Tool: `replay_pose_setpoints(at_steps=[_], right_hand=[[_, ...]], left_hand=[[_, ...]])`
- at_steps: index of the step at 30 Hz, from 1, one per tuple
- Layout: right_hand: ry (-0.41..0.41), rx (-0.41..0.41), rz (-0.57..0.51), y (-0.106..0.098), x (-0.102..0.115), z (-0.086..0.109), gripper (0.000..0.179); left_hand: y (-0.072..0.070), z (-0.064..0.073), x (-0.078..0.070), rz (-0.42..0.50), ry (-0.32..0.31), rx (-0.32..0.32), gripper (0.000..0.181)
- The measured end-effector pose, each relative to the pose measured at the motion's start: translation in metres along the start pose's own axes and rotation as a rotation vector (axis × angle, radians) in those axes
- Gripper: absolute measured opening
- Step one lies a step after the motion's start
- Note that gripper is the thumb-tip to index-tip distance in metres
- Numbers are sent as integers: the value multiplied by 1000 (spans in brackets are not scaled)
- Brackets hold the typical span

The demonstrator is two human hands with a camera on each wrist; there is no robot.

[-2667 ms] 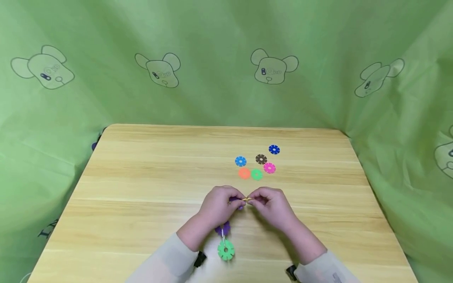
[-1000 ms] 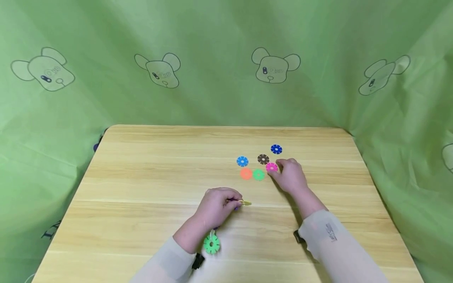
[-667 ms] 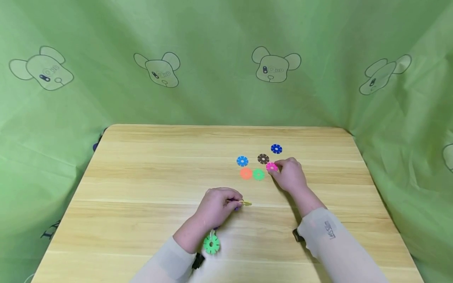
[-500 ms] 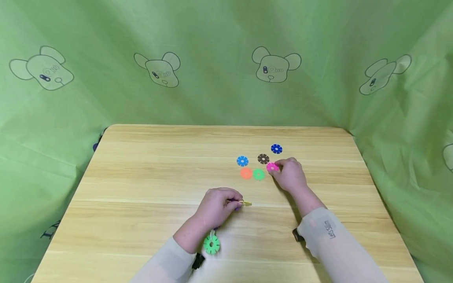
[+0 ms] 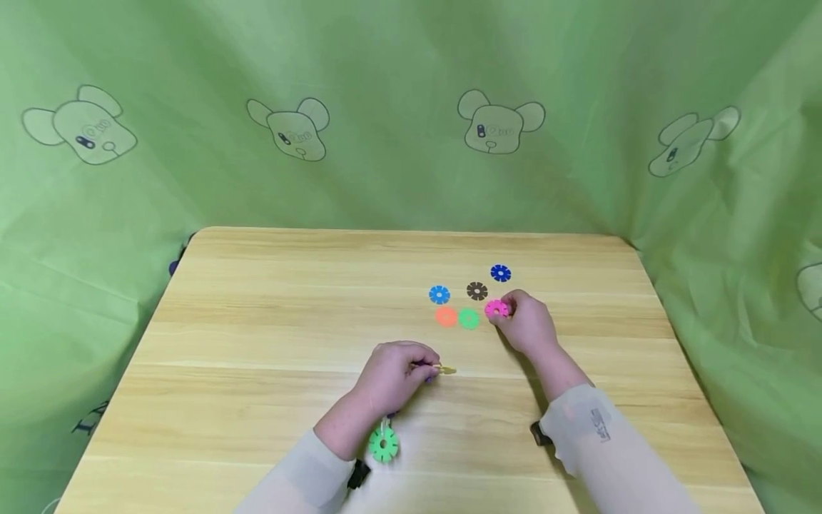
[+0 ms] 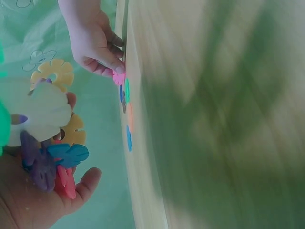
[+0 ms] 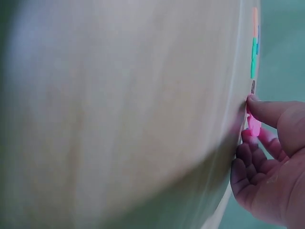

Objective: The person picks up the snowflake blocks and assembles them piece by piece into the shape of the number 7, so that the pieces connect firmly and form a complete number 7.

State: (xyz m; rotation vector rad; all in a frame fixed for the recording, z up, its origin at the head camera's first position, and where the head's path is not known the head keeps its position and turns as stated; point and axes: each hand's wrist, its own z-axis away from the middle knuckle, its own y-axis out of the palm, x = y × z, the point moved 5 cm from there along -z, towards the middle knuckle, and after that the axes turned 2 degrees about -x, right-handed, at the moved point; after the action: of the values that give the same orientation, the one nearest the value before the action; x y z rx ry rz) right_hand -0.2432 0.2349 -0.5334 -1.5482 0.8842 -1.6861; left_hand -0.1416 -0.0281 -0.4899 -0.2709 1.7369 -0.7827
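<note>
Now hands apart, formerly meeting: right hand point(image 5: 530, 327) pinches pink disc point(image 5: 495, 306), left hand point(image 5: 393, 373) grips linked discs point(image 6: 50, 110).

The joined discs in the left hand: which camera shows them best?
The left wrist view: the joined discs look largest there, several colours in plain sight. In the head view, the left hand hides most, leaving mainly a green disc and yellow disc. The right wrist view shows none.
</note>
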Motion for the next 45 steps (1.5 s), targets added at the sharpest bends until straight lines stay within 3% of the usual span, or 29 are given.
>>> replay_pose_setpoints(at_steps=[12,20,29,37,45], right_hand=[[2,-47,-100,-1,-1,12,27],[-53,-73,-184,-7,13,26,30],[-80,-29,-390,-14,34,48,28],[-117,-2,-475,-17,50,66,23],[-93,60,-581,-17,61,76,23]], left_hand=[[0,-1,-1,-15,5,-10,6],[-2,-2,1,-13,-15,-23,6],[-4,-4,4,-18,-9,-70,5],[-7,-6,4,-84,-5,-116,6],[-8,-5,5,-102,-20,-168,5]])
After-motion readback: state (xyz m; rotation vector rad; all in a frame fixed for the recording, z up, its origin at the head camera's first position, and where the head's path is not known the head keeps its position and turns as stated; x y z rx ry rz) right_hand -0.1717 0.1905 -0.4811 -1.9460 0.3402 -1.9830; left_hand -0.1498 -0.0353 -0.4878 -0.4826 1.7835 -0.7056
